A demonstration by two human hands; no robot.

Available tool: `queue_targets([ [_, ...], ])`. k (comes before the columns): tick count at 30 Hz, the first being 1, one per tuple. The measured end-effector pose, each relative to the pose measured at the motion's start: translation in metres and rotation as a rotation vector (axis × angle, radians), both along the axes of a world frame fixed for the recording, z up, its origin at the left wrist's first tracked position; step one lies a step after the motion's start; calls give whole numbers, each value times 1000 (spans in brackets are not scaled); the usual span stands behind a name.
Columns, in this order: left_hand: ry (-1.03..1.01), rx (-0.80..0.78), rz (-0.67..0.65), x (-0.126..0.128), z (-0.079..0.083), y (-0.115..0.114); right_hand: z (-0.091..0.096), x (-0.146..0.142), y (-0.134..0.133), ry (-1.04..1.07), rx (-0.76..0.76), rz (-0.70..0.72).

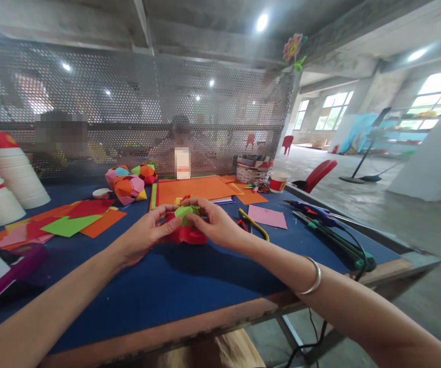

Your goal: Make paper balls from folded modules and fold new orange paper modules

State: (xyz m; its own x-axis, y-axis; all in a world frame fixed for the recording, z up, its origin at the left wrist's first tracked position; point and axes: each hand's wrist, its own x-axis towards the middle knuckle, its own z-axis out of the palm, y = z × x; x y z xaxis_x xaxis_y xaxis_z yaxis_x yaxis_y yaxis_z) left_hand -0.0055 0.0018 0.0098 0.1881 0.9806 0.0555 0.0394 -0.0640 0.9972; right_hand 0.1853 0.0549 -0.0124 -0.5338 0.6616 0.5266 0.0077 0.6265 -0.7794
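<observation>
Between both hands is a folded paper piece, its green part [186, 214] on top and a red part [187, 236] underneath. My left hand [162, 225] pinches the green paper from the left, thumb and fingers closed on it. From the right, my right hand [214, 222] grips the same paper with thumb and forefinger. A bit of yellow-orange paper [184, 200] shows just behind the fingers. Scissors with a yellow handle [256, 225] lie right of my right hand. The hands partly hide how the papers join.
Coloured paper sheets [72, 225] and paper balls [128, 188] lie left. Paper cup stacks [17, 174] stand far left. Orange sheets [193, 190], a basket [254, 168] and a cup [279, 181] are behind. A glue gun [312, 212] and green-handled cutter [339, 245] lie right, with a cable.
</observation>
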Motion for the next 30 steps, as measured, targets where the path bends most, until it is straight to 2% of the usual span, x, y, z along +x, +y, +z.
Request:
queue_targets([
  [4, 96, 186, -36, -2, -6, 4, 3, -2, -3, -29, 139, -27],
  [7, 169, 241, 59, -2, -9, 7, 6, -6, -6, -34, 204, -14],
  [9, 173, 153, 107, -1, -7, 6, 9, -8, -5, -42, 211, -15],
  [12, 8, -45, 118, 0, 1, 3, 15, -5, 6, -44, 172, -83],
  [16, -265, -207, 209, -3, 15, 3, 21, 11, 30, -127, 160, -371],
  [18, -351, -241, 277, -5, 20, 4, 21, 17, 40, -215, 176, -450],
  [22, -438, -250, 351, -9, 27, 4, 13, 17, 48, -302, 206, -447],
  [26, -445, -243, 329, -12, 30, 3, 7, 6, 58, -340, 244, -458],
  [30, -442, -246, 289, -13, 28, 3, 10, -3, 75, -368, 263, -451],
])
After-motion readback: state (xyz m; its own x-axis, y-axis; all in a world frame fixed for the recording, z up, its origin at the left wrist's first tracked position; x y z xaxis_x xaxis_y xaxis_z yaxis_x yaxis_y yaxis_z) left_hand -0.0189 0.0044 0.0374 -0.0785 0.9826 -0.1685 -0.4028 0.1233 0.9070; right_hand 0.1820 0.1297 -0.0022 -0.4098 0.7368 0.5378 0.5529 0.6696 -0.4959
